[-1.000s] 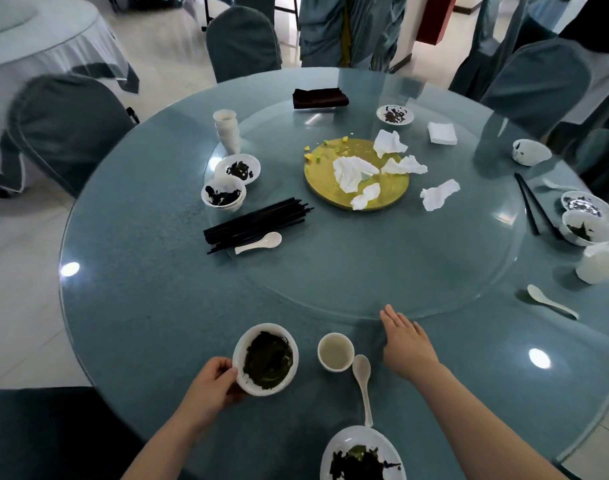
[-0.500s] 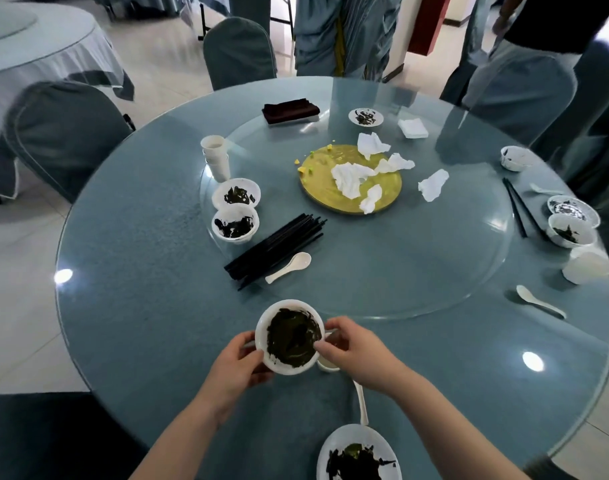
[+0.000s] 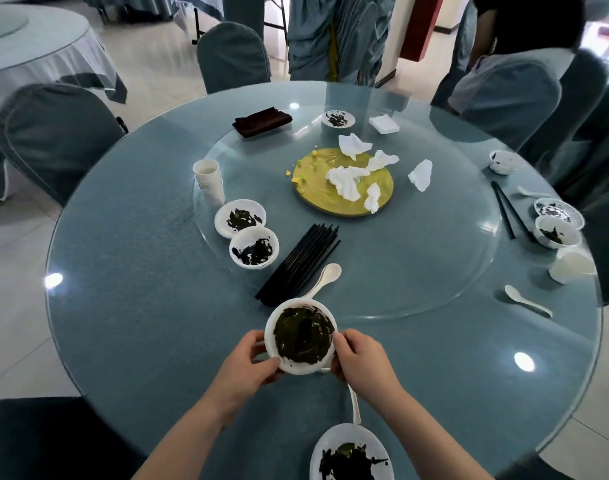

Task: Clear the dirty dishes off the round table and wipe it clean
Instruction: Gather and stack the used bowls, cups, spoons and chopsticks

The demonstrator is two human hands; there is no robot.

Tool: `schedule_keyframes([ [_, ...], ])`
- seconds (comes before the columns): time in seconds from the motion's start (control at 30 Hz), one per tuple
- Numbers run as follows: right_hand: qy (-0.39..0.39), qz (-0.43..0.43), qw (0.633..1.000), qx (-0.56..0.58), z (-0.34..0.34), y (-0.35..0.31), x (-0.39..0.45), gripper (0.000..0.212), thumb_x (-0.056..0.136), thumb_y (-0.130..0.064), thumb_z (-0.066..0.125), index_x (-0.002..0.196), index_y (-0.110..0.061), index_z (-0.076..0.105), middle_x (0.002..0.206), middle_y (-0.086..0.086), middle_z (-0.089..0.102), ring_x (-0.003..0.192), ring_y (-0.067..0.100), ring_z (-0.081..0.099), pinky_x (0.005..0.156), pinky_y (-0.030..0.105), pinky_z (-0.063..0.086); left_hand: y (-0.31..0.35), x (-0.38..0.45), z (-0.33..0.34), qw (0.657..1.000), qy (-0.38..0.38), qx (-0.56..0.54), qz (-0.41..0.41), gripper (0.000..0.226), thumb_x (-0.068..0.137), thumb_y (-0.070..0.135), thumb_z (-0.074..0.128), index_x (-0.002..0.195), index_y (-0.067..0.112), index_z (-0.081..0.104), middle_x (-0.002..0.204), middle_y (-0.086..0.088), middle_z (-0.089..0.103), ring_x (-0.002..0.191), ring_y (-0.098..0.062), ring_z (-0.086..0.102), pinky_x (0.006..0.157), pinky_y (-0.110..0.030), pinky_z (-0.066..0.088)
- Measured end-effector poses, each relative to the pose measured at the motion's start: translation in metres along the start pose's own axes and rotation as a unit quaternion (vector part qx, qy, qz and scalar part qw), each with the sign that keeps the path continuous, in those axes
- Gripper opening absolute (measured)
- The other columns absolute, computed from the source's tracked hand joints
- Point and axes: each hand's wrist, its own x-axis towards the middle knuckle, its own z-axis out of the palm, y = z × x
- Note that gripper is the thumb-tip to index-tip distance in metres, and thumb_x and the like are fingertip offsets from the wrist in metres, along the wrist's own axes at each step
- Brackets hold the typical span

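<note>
A white bowl [image 3: 301, 336] smeared with dark leftovers hangs just above the near part of the round glass-topped table [image 3: 130, 306]. My left hand [image 3: 246, 367] grips its left rim and my right hand [image 3: 360, 362] grips its right rim. The small cup is hidden under the bowl and my right hand. A white spoon [image 3: 354, 405] lies behind my right wrist, and a dirty plate [image 3: 351, 452] sits at the near edge. On the glass turntable [image 3: 417, 271] are two dirty bowls [image 3: 254, 247], a bundle of black chopsticks [image 3: 301, 263], a spoon [image 3: 325, 277] and a yellow plate [image 3: 344, 181] with crumpled napkins.
Stacked white cups [image 3: 209, 180], a dark folded cloth [image 3: 262, 121] and a small dish [image 3: 337, 118] stand farther back. At the right edge are bowls [image 3: 557, 225], chopsticks [image 3: 504, 209], a cup [image 3: 571, 266] and a spoon [image 3: 526, 301]. Covered chairs [image 3: 50, 133] ring the table; a person stands at the back right.
My left hand lifted the bowl and carried it toward the centre over the small cup. My right hand came off the table and took hold of the bowl's right rim.
</note>
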Motion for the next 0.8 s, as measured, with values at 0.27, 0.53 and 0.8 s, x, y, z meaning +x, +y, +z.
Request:
schedule_keyframes([
  [0.27,0.011,-0.03,0.999,0.044,-0.014,0.014,0.006,0.008,0.096,-0.034,0.054,0.102,-0.037,0.058,0.08,0.0,0.068,0.074,0.022,0.064,0.072,0.039,0.056,0.004,0.001,0.008,0.998,-0.044,0.052,0.007,0.056,0.082,0.002,0.069,0.121,0.034,0.044,0.122,0.005,0.057,0.093,-0.023,0.069,0.079,-0.032,0.059],
  [0.53,0.025,-0.022,0.999,0.01,-0.02,0.014,0.015,0.031,0.097,-0.039,0.051,0.08,-0.014,0.057,0.067,0.006,0.063,0.052,0.013,0.058,0.06,0.042,0.054,0.004,0.006,0.023,0.989,-0.062,0.131,0.042,0.081,0.071,0.015,0.079,0.125,0.05,0.03,0.124,0.016,0.052,0.103,-0.01,0.063,0.085,-0.023,0.053],
  [0.8,0.001,-0.042,0.998,-0.046,-0.026,0.015,0.03,0.019,0.095,-0.045,0.05,0.09,-0.029,0.059,0.071,-0.002,0.065,0.066,0.012,0.062,0.064,0.035,0.053,0.008,0.023,0.032,0.979,-0.041,0.169,0.109,0.085,0.068,0.014,0.074,0.12,0.064,0.03,0.127,0.021,0.042,0.117,-0.001,0.049,0.096,-0.024,0.048],
])
